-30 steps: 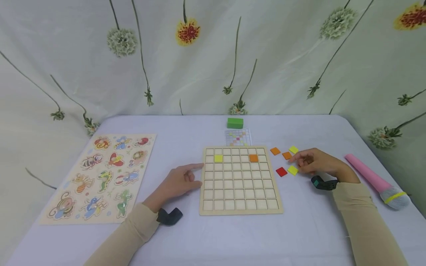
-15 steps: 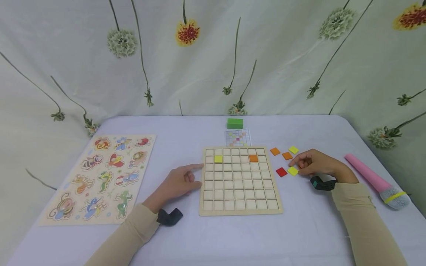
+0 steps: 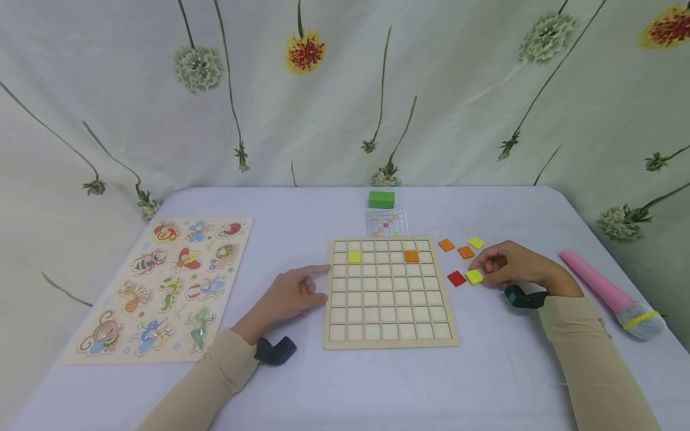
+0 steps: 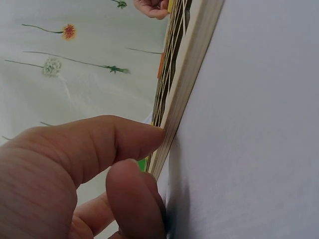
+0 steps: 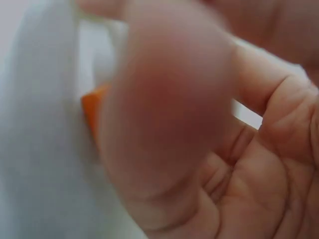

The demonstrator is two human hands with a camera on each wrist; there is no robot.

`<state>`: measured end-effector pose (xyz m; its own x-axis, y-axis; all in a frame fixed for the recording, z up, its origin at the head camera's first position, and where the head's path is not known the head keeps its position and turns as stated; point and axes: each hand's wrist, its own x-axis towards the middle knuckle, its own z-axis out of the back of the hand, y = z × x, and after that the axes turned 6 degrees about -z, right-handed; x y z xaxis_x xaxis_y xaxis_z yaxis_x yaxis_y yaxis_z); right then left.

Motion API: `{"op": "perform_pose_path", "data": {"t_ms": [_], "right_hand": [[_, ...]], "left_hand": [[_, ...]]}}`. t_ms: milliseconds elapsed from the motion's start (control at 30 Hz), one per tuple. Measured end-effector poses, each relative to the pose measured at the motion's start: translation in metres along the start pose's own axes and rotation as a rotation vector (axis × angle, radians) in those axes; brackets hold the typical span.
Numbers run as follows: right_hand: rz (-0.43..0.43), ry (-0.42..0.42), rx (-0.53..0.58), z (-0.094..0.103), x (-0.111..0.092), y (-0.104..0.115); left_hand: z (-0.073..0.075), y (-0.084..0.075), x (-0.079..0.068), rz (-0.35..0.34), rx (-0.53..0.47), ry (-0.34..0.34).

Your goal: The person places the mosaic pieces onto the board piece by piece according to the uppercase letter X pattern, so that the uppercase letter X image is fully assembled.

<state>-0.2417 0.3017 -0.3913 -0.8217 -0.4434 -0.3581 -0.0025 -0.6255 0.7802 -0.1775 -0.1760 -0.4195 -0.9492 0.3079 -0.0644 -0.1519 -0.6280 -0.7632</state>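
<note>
In the head view, a square wooden grid board (image 3: 390, 343) lies at mid-table with one yellow tile (image 3: 354, 257) and one orange tile (image 3: 411, 256) in its cells. My left hand (image 3: 288, 293) touches the board's left edge with index finger and thumb; the left wrist view shows the thumb (image 4: 134, 137) against the side of the board. To the right of the board, my right hand (image 3: 509, 263) pinches a second yellow tile (image 3: 474, 276), slightly tilted. Blurred fingers fill the right wrist view and hide that tile; an orange tile (image 5: 92, 107) peeks out behind them.
Beside the right hand lie a red tile (image 3: 456, 278), two orange tiles (image 3: 445, 245) and another yellow tile (image 3: 476, 242). A pattern card (image 3: 386, 222) and a green block (image 3: 381, 200) sit behind the board. An insect puzzle board (image 3: 178, 263) is left, a pink toy microphone (image 3: 598, 281) right.
The right hand's fingers have closed on the near yellow tile, which has shifted and tilted slightly. The left hand stays at the board's edge.
</note>
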Motion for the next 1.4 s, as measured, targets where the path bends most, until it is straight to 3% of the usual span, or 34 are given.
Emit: {"op": "perform_pose_path", "data": {"t_ms": [967,1400], "right_hand": [[0.125,-0.11,0.041,-0.032,0.01,0.045],[0.115,-0.056,0.119,-0.054,0.025,0.061]], "left_hand": [[0.0,0.001,0.001,0.017,-0.008,0.007],[0.0,0.001,0.0,0.012,-0.029,0.005]]}}
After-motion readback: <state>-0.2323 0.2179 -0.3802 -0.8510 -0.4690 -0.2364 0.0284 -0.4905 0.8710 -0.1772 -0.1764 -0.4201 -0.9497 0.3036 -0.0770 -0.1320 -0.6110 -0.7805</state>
